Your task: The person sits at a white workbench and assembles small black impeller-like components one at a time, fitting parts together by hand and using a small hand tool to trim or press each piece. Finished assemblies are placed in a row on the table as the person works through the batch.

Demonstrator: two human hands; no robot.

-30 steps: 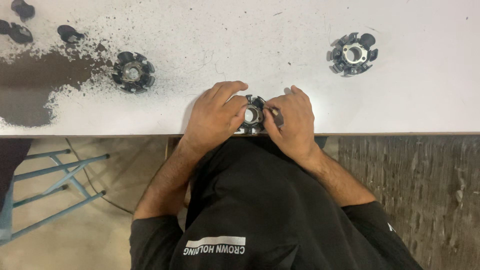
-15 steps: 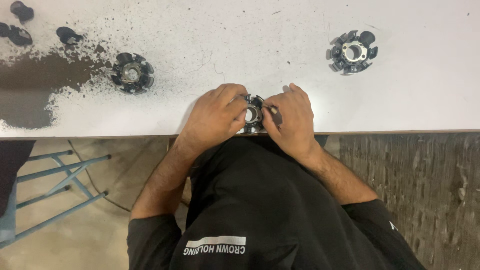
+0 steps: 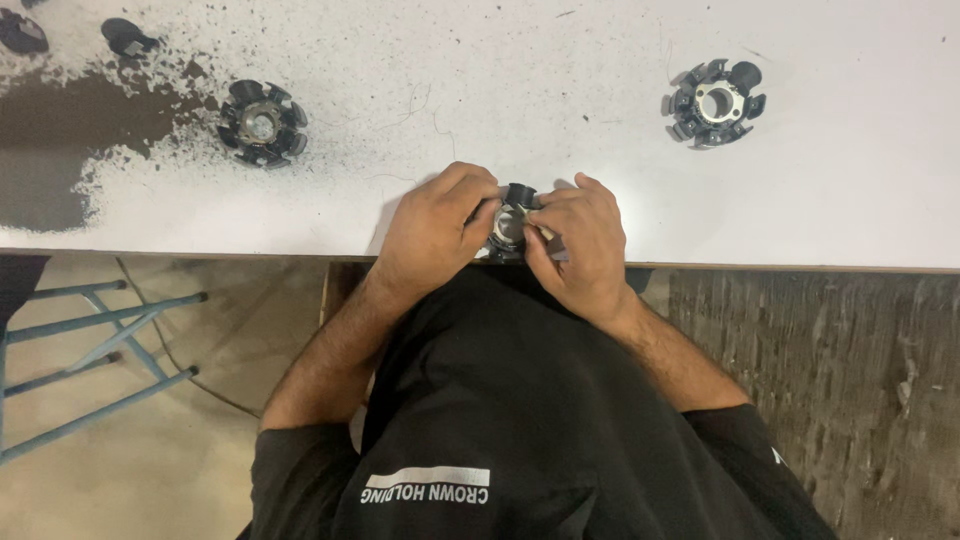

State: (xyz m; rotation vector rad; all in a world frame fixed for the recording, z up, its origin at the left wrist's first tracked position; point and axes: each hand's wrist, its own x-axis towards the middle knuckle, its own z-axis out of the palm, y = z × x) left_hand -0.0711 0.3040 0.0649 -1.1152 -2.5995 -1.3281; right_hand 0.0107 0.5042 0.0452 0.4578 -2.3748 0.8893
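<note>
Two hands — left hand (image 3: 432, 228), right hand (image 3: 585, 240) — both clasped around one round, black-lobed metal-cored part (image 3: 510, 222); white, grit-speckled table (image 3: 500, 90).

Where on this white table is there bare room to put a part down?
The widest bare patch lies between the left round part and the right round part, beyond the hands. Right of the right hand the near edge is bare too. The far left is crowded: dark worn patch, small black pieces.

You have no packages, signs or screens before you. The one label is the white print (image 3: 425, 486) on your black shirt (image 3: 520, 420): a plain white bar beside a line of white lettering, low in the view, below your forearms.
</note>
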